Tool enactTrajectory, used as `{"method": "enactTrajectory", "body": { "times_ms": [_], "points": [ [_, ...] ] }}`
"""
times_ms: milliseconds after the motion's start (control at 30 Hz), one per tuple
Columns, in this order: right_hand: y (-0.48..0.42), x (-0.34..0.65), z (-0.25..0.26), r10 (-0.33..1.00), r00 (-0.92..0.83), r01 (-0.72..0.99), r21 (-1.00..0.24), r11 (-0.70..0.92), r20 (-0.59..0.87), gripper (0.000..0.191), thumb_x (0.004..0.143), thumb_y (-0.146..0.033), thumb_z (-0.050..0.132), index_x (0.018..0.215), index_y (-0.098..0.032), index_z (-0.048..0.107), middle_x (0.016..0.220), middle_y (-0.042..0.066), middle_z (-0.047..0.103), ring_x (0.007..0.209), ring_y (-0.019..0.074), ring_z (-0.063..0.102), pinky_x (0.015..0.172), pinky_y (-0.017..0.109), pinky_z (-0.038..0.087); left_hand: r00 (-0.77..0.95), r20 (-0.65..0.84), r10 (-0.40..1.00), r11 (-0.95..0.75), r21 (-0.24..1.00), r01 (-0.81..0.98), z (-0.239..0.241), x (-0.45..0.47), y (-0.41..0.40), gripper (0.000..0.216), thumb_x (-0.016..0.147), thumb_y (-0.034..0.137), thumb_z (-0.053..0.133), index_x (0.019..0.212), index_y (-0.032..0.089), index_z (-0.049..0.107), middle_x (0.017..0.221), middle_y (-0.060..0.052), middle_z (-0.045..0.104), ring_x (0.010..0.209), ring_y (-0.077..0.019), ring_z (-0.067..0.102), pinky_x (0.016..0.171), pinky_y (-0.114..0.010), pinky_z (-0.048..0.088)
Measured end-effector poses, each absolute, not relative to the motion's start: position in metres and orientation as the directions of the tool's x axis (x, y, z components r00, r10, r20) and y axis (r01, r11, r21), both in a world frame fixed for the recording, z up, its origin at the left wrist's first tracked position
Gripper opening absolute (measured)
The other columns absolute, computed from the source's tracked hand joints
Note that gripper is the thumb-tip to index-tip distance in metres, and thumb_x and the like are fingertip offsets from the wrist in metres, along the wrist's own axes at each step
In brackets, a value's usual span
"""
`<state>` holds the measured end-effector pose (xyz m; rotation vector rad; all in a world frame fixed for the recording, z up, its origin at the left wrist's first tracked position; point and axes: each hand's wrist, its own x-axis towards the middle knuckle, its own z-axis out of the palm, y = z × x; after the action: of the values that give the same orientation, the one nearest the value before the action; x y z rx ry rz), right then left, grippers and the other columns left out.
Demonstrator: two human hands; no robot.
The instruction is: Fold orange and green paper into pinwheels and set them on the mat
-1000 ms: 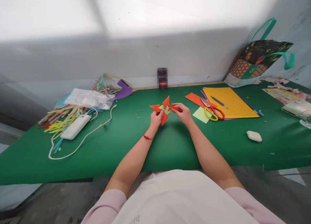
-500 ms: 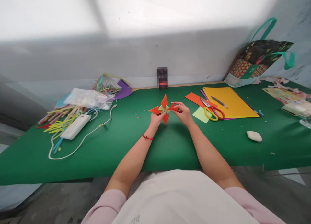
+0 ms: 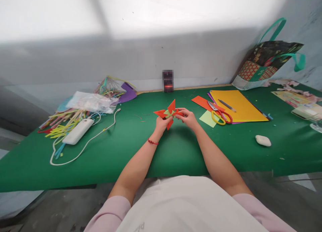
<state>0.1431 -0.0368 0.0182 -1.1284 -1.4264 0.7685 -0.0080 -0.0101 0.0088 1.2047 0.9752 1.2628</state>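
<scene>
Both hands hold an orange folded-paper pinwheel (image 3: 171, 106) with a light green centre, raised above the green table. My left hand (image 3: 161, 123) pinches it from the lower left, thumb close to the green middle. From the right, my right hand (image 3: 187, 118) has its fingers closed around the right-hand orange point. The left, upper and lower points stick out free of the fingers. Part of the right point is hidden behind my right fingers. A red cord bracelet (image 3: 153, 142) circles my left wrist.
Right of my hands, scissors (image 3: 218, 115) with yellow and red handles lie over orange paper (image 3: 201, 102), green paper (image 3: 206, 118) and yellow sheets (image 3: 241, 106) bearing a pen (image 3: 227, 105). A white power bank (image 3: 78, 131) with a cable and pipe cleaners (image 3: 59, 128) lie left.
The pinwheel has turned slightly clockwise, its top point now leaning right and its lower point left. My right hand has shifted a little left and down, still gripping the paper.
</scene>
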Motion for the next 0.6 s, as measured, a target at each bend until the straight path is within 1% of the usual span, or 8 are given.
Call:
{"method": "enactTrajectory", "body": {
  "times_ms": [67, 200, 300, 367, 433, 500, 600],
  "points": [
    [-0.037, 0.1439, 0.0194, 0.946, 0.059, 0.197, -0.933, 0.302, 0.318, 0.03, 0.066, -0.045, 0.068, 0.058, -0.017, 0.061, 0.109, 0.01, 0.063, 0.054, 0.009, 0.05, 0.043, 0.026, 0.039, 0.118, 0.102, 0.988, -0.083, 0.984, -0.156, 0.008, -0.0083, -0.0096, 0.032, 0.05, 0.029, 0.079, 0.075, 0.014, 0.067, 0.08, -0.006, 0.07, 0.083, -0.0243, 0.065, 0.079, -0.036, 0.049],
    [-0.0376, 0.1437, 0.0216, 0.949, 0.059, 0.19, -0.936, 0.295, 0.311, 0.029, 0.065, -0.044, 0.068, 0.059, -0.017, 0.061, 0.105, 0.009, 0.064, 0.059, 0.0106, 0.052, 0.044, 0.025, 0.038, 0.135, 0.115, 0.984, -0.093, 0.982, -0.163, 0.0067, -0.0093, -0.009, 0.031, 0.052, 0.029, 0.079, 0.075, 0.013, 0.067, 0.08, -0.007, 0.07, 0.082, -0.0246, 0.065, 0.077, -0.036, 0.05],
    [-0.0385, 0.1418, 0.0224, 0.96, 0.045, 0.178, -0.948, 0.265, 0.277, 0.03, 0.065, -0.046, 0.068, 0.063, -0.017, 0.061, 0.105, 0.009, 0.063, 0.057, 0.0094, 0.05, 0.042, 0.024, 0.037, 0.138, 0.122, 0.983, -0.099, 0.981, -0.164, 0.0079, -0.0105, -0.009, 0.031, 0.053, 0.029, 0.079, 0.077, 0.013, 0.067, 0.08, -0.007, 0.071, 0.082, -0.0244, 0.065, 0.077, -0.036, 0.05],
    [-0.0395, 0.1403, 0.0227, 0.968, 0.04, 0.168, -0.957, 0.237, 0.246, 0.032, 0.065, -0.048, 0.067, 0.071, -0.017, 0.062, 0.096, 0.007, 0.065, 0.055, 0.0098, 0.05, 0.041, 0.023, 0.036, 0.134, 0.133, 0.982, -0.11, 0.981, -0.16, 0.0094, -0.0109, -0.0093, 0.031, 0.053, 0.029, 0.08, 0.076, 0.013, 0.067, 0.081, -0.007, 0.071, 0.083, -0.0243, 0.065, 0.077, -0.036, 0.051],
    [-0.0405, 0.1388, 0.023, 0.973, 0.04, 0.16, -0.962, 0.22, 0.229, 0.034, 0.066, -0.049, 0.067, 0.08, -0.018, 0.063, 0.08, 0.005, 0.064, 0.055, 0.0113, 0.051, 0.04, 0.023, 0.036, 0.125, 0.14, 0.982, -0.118, 0.979, -0.167, 0.0106, -0.0106, -0.0096, 0.031, 0.053, 0.029, 0.08, 0.076, 0.012, 0.067, 0.081, -0.008, 0.071, 0.083, -0.0242, 0.065, 0.078, -0.036, 0.051],
    [-0.0411, 0.138, 0.0231, 0.967, 0.058, 0.16, -0.958, 0.238, 0.25, 0.034, 0.067, -0.049, 0.066, 0.082, -0.018, 0.063, 0.074, 0.003, 0.063, 0.055, 0.0121, 0.052, 0.042, 0.024, 0.037, 0.117, 0.141, 0.983, -0.119, 0.977, -0.179, 0.011, -0.0094, -0.0095, 0.031, 0.054, 0.031, 0.079, 0.077, 0.012, 0.067, 0.081, -0.008, 0.071, 0.082, -0.0232, 0.065, 0.077, -0.035, 0.051],
    [-0.0406, 0.1384, 0.0225, 0.933, 0.114, 0.182, -0.93, 0.319, 0.343, 0.031, 0.069, -0.049, 0.066, 0.074, -0.018, 0.063, 0.087, 0.006, 0.065, 0.059, 0.0126, 0.054, 0.05, 0.028, 0.044, 0.115, 0.127, 0.985, -0.103, 0.976, -0.192, 0.0108, -0.0071, -0.0088, 0.034, 0.06, 0.038, 0.076, 0.08, 0.011, 0.067, 0.078, -0.008, 0.07, 0.07, -0.0202, 0.066, 0.07, -0.034, 0.052]
  ]
}}
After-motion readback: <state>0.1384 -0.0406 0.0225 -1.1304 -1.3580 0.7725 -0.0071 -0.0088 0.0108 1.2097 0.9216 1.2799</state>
